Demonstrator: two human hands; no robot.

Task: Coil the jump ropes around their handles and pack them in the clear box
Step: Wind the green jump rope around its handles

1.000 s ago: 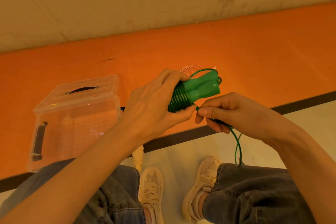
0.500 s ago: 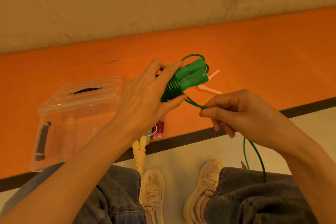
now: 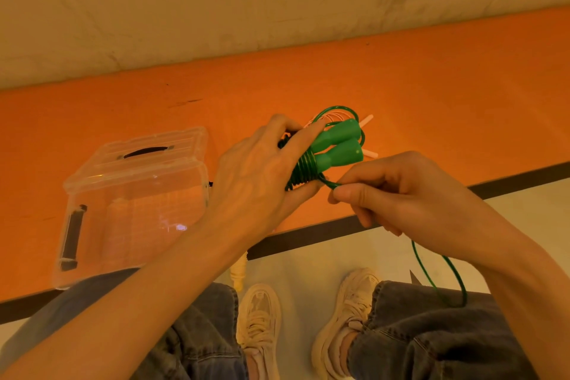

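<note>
Slack of the thin green cord [image 3: 438, 274] has shortened: right hand [image 3: 398, 194] pinches it beside the paired green plastic handles [image 3: 337, 145] gripped by left hand [image 3: 259, 176], so coiling nears completion.

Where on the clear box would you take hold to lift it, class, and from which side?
Grip the black handle on the lid of the clear box, coming from above. It arches up at the lid's middle, leaving room for fingers to curl under, and the box stands upright on the orange surface with nothing over it.
</note>
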